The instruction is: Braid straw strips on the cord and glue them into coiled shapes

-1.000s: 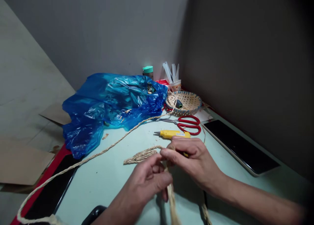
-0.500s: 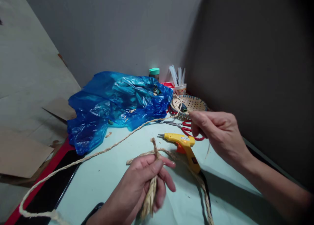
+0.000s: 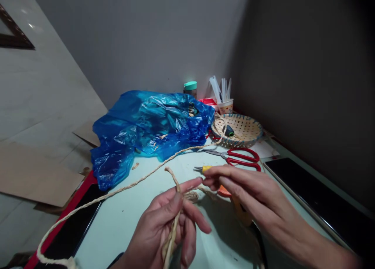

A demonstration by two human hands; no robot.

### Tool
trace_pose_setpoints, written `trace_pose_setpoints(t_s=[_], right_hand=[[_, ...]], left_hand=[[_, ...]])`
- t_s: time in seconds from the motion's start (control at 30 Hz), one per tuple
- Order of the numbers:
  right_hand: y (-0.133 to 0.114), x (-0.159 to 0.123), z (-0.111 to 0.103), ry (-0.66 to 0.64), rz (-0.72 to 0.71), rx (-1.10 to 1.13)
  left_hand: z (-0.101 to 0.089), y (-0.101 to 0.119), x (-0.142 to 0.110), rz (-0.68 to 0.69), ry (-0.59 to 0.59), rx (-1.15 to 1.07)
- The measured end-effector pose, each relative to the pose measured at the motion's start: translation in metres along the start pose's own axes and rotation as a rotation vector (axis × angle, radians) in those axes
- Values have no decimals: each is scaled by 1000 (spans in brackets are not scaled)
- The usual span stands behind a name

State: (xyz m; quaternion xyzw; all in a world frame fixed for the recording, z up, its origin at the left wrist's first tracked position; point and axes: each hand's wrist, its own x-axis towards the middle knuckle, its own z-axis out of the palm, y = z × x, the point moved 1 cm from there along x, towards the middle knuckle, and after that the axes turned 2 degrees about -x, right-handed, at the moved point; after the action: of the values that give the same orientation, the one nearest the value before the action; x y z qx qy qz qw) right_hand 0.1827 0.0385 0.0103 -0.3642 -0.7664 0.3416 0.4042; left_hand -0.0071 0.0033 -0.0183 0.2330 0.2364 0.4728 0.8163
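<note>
My left hand (image 3: 168,226) grips a braided straw rope (image 3: 172,230), thumb pressed on it; the braid's tip sticks up above the fingers near the table's front. My right hand (image 3: 252,194) is just to its right, fingertips pinched close to the left index finger, touching a thin strand by the braid. Under the right hand lies a yellow glue gun (image 3: 231,198), mostly hidden, only its nozzle and part of the body showing. A long twisted rope (image 3: 123,189) runs from the woven basket (image 3: 249,138) across the table to the lower left.
A crumpled blue plastic bag (image 3: 149,128) fills the table's back left. Red-handled scissors (image 3: 240,159) lie before the basket. A cup of glue sticks (image 3: 225,101) and a green-capped bottle (image 3: 190,89) stand by the wall. A dark tablet (image 3: 316,196) lies at right.
My right hand came back from near the basket and scissors down to the left hand, covering the glue gun. The left hand kept its grip on the braid. The camera view shifted slightly.
</note>
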Motion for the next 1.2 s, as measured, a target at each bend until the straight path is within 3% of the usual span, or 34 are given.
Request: trace_pose_setpoints(t_s=[0.17, 0.3, 0.6, 0.7, 0.8, 0.97, 1.13, 1.2], right_hand=[[6, -1, 12, -30, -38, -21], [7, 2, 17, -89, -30, 100], [1, 1, 26, -28, 0, 146], [7, 2, 22, -103, 60, 201], [10, 3, 15, -259, 127, 350], [10, 7, 9, -378, 284, 602], [16, 9, 12, -347, 344, 736], [17, 8, 13, -283, 318, 647]], left_hand=[[3, -2, -5, -52, 4, 76], [-1, -10, -10, -109, 88, 108], [-4, -12, -19, -230, 102, 232], [0, -8, -17, -273, 90, 340], [3, -5, -14, -267, 65, 405], [7, 1, -14, -214, 35, 337], [11, 4, -13, -214, -32, 196], [10, 3, -11, -204, -70, 152]])
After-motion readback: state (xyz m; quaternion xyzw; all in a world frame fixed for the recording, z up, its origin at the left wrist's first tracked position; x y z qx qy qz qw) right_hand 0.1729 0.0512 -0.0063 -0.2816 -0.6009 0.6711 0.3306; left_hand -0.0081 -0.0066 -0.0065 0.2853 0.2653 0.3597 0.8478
